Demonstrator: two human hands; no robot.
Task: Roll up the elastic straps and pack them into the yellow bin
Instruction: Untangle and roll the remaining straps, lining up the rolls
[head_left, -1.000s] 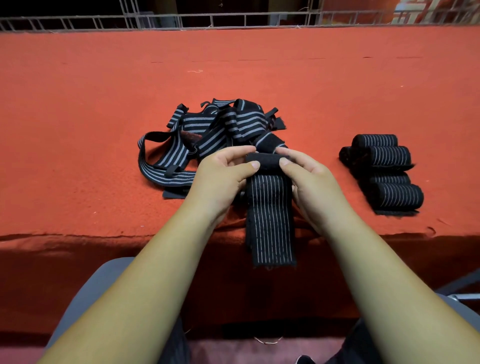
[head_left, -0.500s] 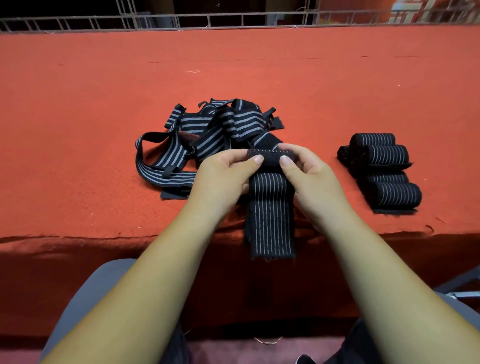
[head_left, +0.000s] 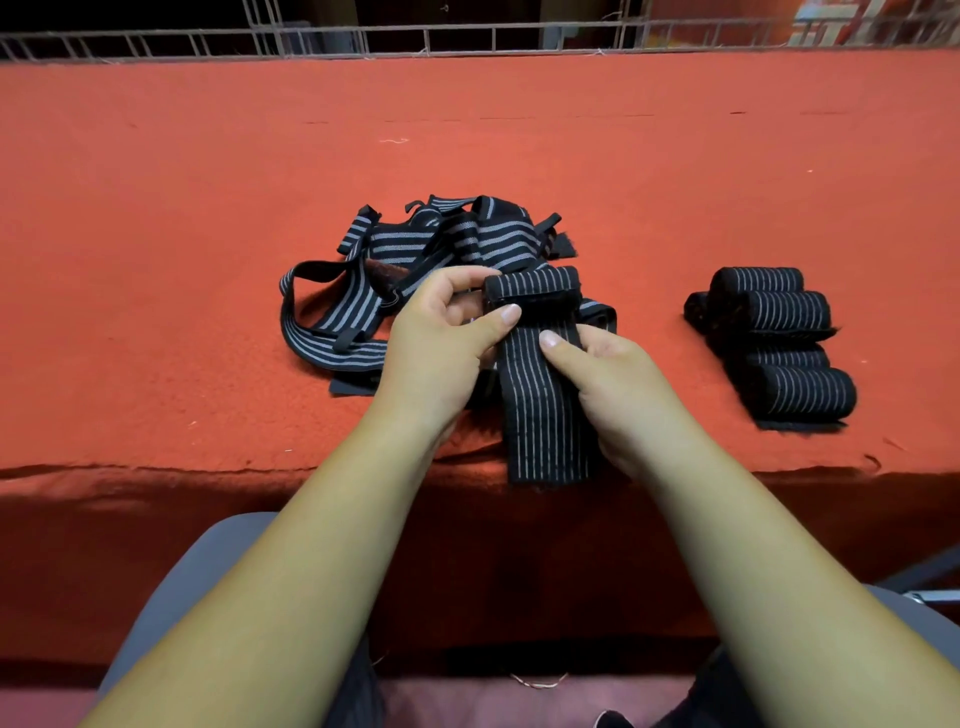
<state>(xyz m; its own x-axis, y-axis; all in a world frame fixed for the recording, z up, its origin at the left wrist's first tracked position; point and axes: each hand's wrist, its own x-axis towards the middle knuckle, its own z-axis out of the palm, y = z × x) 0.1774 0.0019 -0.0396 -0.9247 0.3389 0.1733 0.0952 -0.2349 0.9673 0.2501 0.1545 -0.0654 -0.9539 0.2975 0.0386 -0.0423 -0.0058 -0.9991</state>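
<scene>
Red felt covers the table, with loose straps heaped mid-surface and rolled straps to the right. Near the front edge, the left hand and right hand both pinch a half-rolled strap.

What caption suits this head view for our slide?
Rolling a striped elastic strap with left hand and right hand at a red table; loose straps behind, finished rolls to the right.

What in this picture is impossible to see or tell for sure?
Yellow bin: nowhere in the head view, beyond its edges.
Loose pile: tangled, overlapping straps; count unclear.
Rolled straps: rear ones hidden by nearer ones.
Right hand: fingers hidden under the held strap.
</scene>
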